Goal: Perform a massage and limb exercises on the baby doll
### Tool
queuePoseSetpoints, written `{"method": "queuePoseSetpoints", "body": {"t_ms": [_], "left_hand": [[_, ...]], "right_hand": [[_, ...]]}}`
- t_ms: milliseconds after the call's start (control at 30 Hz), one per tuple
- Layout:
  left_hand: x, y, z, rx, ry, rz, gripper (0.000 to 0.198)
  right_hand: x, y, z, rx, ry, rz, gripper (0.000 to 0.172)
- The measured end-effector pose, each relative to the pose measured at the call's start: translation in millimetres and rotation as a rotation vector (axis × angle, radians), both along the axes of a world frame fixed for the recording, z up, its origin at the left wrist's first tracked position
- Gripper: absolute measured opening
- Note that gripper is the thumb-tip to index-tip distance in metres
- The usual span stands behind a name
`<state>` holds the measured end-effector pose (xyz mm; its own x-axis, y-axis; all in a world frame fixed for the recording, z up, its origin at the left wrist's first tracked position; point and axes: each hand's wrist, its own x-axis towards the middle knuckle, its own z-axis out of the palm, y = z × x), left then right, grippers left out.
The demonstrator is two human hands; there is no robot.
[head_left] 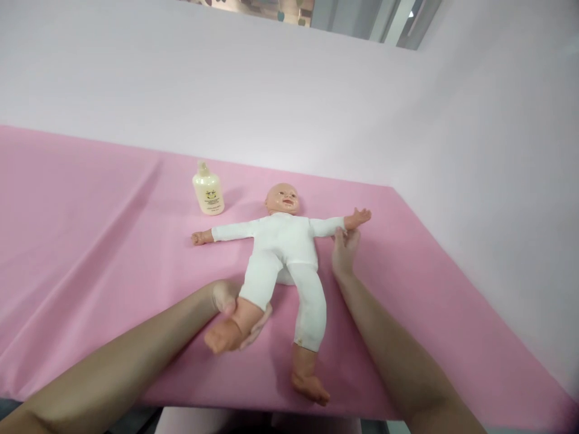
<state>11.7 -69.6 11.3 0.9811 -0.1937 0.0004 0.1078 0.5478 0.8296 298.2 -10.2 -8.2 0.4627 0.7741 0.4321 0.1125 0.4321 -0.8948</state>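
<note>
A baby doll (pixel 289 241) with a white cloth body lies on its back on the pink table cover, arms spread wide and head away from me. My left hand (pixel 226 299) is wrapped around the lower leg on the left, holding that foot raised off the cloth. Some of its fingers are hidden behind the leg. At the doll's outstretched arm on the right, my right hand (pixel 346 250) has its fingers closed around the wrist, just below the doll's hand. The doll's other leg rests toward the front edge.
A pale yellow pump bottle (pixel 208 191) stands left of the doll's head. The pink cloth (pixel 113 241) has folds on its left side. White walls (pixel 226 84) rise behind and to the right, with an opening (pixel 353 21) at the top.
</note>
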Motion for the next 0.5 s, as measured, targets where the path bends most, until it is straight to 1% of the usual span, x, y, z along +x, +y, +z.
{"method": "queuePoseSetpoints", "body": {"t_ms": [67,133,200,267,367,500], "left_hand": [[-2,1,-8.0,-0.119,-0.09,0.154,0.06],[-2,3,-9.9,-0.189,-0.106,0.368,0.061],[0,5,-6.4,-0.225,-0.058,0.57,0.059],[2,6,-0.9,-0.255,0.002,0.722,0.057],[7,6,5.2,-0.327,0.064,0.844,0.054],[10,7,6.8,-0.443,0.109,0.946,0.054]], "right_hand": [[-10,-8,4.2,0.083,-0.177,0.069,0.058],[-17,-15,4.6,0.118,-0.354,0.138,0.054],[-19,-19,3.3,0.14,-0.517,0.167,0.048],[-19,-21,2.3,0.169,-0.637,0.158,0.043],[-18,-21,3.7,0.214,-0.751,0.154,0.038],[-20,-21,8.8,0.25,-0.91,0.202,0.032]]}}
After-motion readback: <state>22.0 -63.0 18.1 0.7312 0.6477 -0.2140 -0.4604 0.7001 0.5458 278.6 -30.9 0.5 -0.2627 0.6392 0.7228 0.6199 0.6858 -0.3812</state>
